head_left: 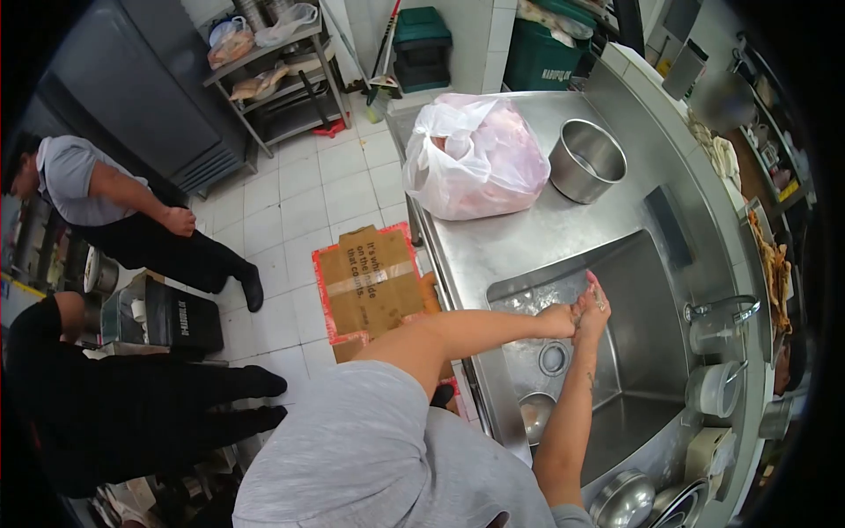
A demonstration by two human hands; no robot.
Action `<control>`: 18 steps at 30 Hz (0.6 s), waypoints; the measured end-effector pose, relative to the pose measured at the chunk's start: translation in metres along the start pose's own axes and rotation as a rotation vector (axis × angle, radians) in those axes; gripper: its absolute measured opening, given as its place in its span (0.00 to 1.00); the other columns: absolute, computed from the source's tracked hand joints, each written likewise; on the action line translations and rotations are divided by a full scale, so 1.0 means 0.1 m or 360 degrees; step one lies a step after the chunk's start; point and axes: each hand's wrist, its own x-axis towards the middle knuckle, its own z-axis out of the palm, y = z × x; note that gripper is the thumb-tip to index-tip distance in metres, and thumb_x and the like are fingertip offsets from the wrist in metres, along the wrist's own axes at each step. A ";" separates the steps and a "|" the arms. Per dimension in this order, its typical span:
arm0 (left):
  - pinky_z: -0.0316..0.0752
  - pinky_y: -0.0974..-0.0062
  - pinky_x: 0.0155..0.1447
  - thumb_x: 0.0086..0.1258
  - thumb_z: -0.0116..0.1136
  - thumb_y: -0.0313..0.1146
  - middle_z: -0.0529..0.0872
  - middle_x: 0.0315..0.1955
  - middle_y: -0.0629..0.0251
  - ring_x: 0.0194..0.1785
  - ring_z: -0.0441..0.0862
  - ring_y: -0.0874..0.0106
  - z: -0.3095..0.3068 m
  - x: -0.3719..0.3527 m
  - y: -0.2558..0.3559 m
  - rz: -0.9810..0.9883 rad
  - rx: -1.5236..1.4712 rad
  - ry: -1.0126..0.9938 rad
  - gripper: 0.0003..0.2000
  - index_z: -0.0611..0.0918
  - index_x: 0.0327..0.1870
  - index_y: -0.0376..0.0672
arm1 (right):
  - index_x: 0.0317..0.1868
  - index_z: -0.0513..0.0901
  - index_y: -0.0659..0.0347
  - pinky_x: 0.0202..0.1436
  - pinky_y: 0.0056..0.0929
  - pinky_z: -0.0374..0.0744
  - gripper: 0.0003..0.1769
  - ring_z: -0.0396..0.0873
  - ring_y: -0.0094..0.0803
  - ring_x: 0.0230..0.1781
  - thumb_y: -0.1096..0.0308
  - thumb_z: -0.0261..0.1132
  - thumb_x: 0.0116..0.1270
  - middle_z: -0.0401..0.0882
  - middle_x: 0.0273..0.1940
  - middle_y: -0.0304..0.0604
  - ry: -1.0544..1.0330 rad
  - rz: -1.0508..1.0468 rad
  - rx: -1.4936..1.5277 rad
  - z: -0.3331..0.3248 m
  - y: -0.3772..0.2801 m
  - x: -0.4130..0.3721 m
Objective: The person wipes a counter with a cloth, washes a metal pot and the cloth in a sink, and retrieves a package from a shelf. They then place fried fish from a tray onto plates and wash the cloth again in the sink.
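white square floor tiles [330, 179] lie well apart from the fingers, beyond the left forearm [484, 333], where a person in a grey shirt and black trousers [101, 180] stands. nearer the fingers, on the stainless-steel counter [528, 244], sit a bulging white translucent plastic bag [475, 163] and a round, open steel pot [588, 165]. the deep rectangular steel sink [647, 370] is beneath the fingers; the curved chrome tap [726, 310] is apart from them. the bare left hand [556, 322] touches the bare right hand [592, 315], whose fingers look extended; whether the left fingers grip, i cannot tell. the step seems to be rubbing both hands together; the next move calls for light contact, clear of the sink's walls.
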 end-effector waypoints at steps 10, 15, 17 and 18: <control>0.74 0.62 0.47 0.52 0.59 0.51 0.83 0.36 0.52 0.42 0.81 0.56 -0.53 0.11 0.33 0.0360 0.0691 -0.0581 0.23 0.81 0.39 0.39 | 0.17 0.63 0.55 0.12 0.20 0.51 0.25 0.51 0.18 0.11 0.49 0.54 0.66 0.55 0.14 0.29 0.0623 0.0075 0.0055 0.17 -0.22 0.16; 0.74 0.63 0.47 0.52 0.65 0.49 0.80 0.45 0.56 0.45 0.80 0.61 -1.14 0.29 0.53 0.0151 -0.0752 -0.1249 0.25 0.76 0.47 0.41 | 0.14 0.56 0.50 0.09 0.20 0.51 0.29 0.47 0.18 0.07 0.40 0.48 0.65 0.51 0.10 0.30 -0.0010 -0.0038 0.0538 0.74 -0.92 0.05; 0.74 0.63 0.46 0.52 0.67 0.42 0.81 0.38 0.57 0.44 0.80 0.59 -1.33 0.10 0.73 0.0056 -0.0988 -0.1634 0.22 0.77 0.44 0.40 | 0.14 0.55 0.50 0.09 0.19 0.52 0.29 0.47 0.18 0.06 0.40 0.47 0.66 0.50 0.09 0.30 -0.0351 -0.0116 0.0503 0.88 -0.99 0.11; 0.75 0.63 0.41 0.51 0.67 0.39 0.82 0.33 0.58 0.40 0.80 0.59 -1.04 0.34 0.56 0.0830 -0.0983 -0.1556 0.19 0.78 0.41 0.39 | 0.14 0.55 0.50 0.08 0.19 0.51 0.29 0.47 0.18 0.06 0.42 0.46 0.67 0.50 0.08 0.30 -0.0344 -0.0147 0.0446 0.93 -1.04 0.12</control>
